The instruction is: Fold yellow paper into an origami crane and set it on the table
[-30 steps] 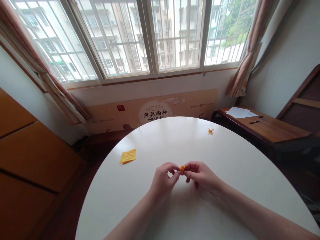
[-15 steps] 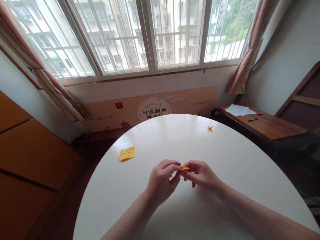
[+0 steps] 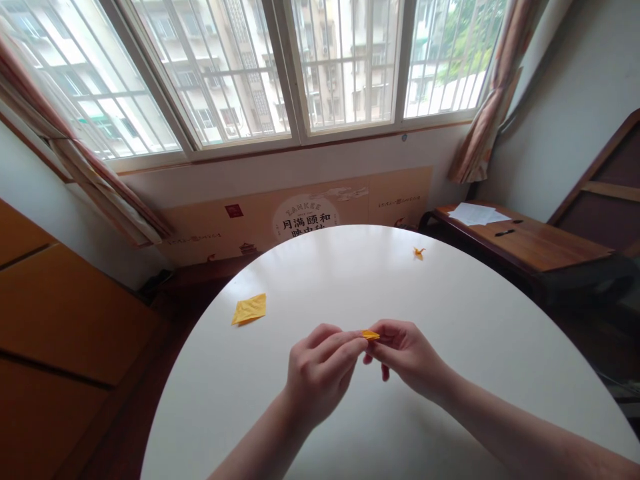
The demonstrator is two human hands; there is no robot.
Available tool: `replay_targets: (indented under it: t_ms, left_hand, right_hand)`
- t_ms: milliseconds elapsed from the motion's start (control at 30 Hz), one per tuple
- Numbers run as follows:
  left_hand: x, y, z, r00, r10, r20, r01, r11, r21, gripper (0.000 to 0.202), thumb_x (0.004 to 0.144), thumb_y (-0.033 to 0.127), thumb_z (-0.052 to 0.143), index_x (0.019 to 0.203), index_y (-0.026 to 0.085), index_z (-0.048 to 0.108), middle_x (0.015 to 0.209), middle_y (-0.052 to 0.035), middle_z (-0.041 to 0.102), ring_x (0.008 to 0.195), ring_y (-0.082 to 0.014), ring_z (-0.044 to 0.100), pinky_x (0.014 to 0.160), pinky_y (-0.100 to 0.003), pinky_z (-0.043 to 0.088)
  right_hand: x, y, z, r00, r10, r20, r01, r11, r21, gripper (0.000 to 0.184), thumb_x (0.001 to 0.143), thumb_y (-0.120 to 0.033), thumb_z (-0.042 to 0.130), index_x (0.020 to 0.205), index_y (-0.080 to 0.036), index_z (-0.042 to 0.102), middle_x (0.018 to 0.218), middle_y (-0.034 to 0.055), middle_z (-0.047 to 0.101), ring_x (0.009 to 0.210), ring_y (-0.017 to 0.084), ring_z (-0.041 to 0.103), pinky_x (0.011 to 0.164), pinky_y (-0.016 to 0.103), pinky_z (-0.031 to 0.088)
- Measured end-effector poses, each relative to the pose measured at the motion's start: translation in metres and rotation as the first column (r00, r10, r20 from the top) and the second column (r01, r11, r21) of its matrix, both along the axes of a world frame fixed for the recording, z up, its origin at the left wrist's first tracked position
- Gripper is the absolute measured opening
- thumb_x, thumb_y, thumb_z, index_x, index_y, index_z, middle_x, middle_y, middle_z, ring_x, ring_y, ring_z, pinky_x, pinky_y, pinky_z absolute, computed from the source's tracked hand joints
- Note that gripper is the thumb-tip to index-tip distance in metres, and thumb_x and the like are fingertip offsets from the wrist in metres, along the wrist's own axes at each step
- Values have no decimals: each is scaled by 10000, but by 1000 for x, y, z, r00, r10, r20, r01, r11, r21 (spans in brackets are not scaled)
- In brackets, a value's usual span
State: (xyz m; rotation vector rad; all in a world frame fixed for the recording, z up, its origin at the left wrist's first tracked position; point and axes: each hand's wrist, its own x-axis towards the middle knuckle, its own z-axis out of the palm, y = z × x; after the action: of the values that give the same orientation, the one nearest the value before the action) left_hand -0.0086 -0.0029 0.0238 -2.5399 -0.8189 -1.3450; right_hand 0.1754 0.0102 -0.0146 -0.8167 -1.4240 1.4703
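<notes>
A small piece of folded yellow-orange paper (image 3: 371, 335) is pinched between my two hands, above the middle of the white table (image 3: 330, 273). My left hand (image 3: 323, 367) grips its left end with the fingertips, the back of the hand turned up. At its right end, my right hand (image 3: 404, 345) pinches it between thumb and index finger, while the other fingers curl below. Much of the paper is covered by my fingers. A small orange folded paper crane (image 3: 419, 253) stands toward the far right of the table.
Yellow paper squares (image 3: 249, 309) lie on the table's left side. Right of the table, a wooden side table (image 3: 555, 247) holds white sheets (image 3: 479, 213) and a dark pen-like object (image 3: 505, 233). A flat printed cardboard panel (image 3: 260, 220) leans below the barred window.
My left hand has turned over the paper, its fingers now straighter and closer together. More of the folded paper's pleated edge shows. The camera view has shifted slightly.
</notes>
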Motion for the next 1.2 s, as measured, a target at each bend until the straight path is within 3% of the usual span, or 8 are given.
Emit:
replay_targets:
  t_ms: [167, 333, 567, 733, 867, 933, 1067, 1200]
  left_hand:
    - [6, 0, -5, 996, 14, 85, -1, 988, -152, 171, 863, 65, 605, 930, 219, 638, 868, -34, 753, 689, -145, 629, 643, -263, 533]
    - [13, 1, -17, 962, 86, 258, 18, 927, -374, 154, 847, 55, 584, 832, 206, 610, 805, -14, 719, 640, -118, 621, 533, -196, 515]
    - [14, 0, -22, 953, 167, 253, -43, 901, -432, 142, 812, 68, 585, 824, 201, 634, 746, -3, 692, 605, -113, 616, 520, -192, 512]
    - [16, 3, -25, 905, 248, 347, 39, 763, -645, 37, 813, 168, 636, 779, 185, 638, 726, -7, 694, 587, -110, 609, 501, -189, 487]
    - [18, 6, -26, 850, 296, 437, 179, 617, -767, 117, 809, 266, 665, 769, 173, 607, 687, -3, 637, 553, -105, 542, 435, -186, 449]
    - [18, 6, -27, 842, 301, 449, 216, 575, -789, 158, 808, 298, 671, 770, 172, 586, 701, -4, 622, 566, -111, 545, 427, -188, 461]
    - [16, 4, -29, 872, 268, 409, 169, 621, -766, 159, 831, 288, 654, 769, 170, 567, 804, -36, 672, 634, -123, 588, 495, -204, 497]
    - [15, 5, -30, 869, 283, 405, 141, 644, -752, 185, 829, 268, 667, 734, 176, 538, 764, -25, 673, 590, -102, 536, 492, -196, 450]
  right_hand:
    - [0, -4, 3, 995, -81, 57, 76, 994, 84, 243, 845, -419, 699, 895, -182, 708, 817, 68, 705, 761, 210, 696, 431, 212, 509]
    - [-1, -4, 1, 982, -166, 95, 148, 974, 173, 159, 852, -344, 681, 906, -196, 705, 997, 95, 726, 801, 214, 712, 437, 209, 517]
    - [-1, -2, -2, 975, -202, 91, 183, 966, 182, 142, 844, -334, 696, 860, -194, 682, 812, 60, 716, 736, 211, 714, 438, 221, 523]
    - [-1, -1, -3, 973, -220, 65, 214, 973, 92, 236, 814, -400, 731, 844, -197, 616, 751, 32, 682, 694, 206, 710, 409, 217, 511]
    - [-1, 0, -4, 973, -229, 23, 229, 973, 27, 339, 793, -419, 756, 794, -216, 484, 743, 5, 662, 644, 179, 691, 423, 215, 506]
    - [-1, 1, -5, 973, -228, 21, 228, 973, 24, 372, 797, -416, 755, 770, -219, 441, 736, 1, 661, 621, 161, 669, 433, 213, 499]
    - [-2, 1, -4, 973, -228, 27, 227, 974, 21, 369, 816, -393, 741, 765, -219, 419, 717, -9, 650, 582, 135, 626, 416, 197, 463]
    - [-2, -1, -3, 971, -238, 32, 237, 971, 29, 320, 816, -357, 740, 772, -214, 457, 695, -22, 619, 584, 135, 620, 407, 193, 463]
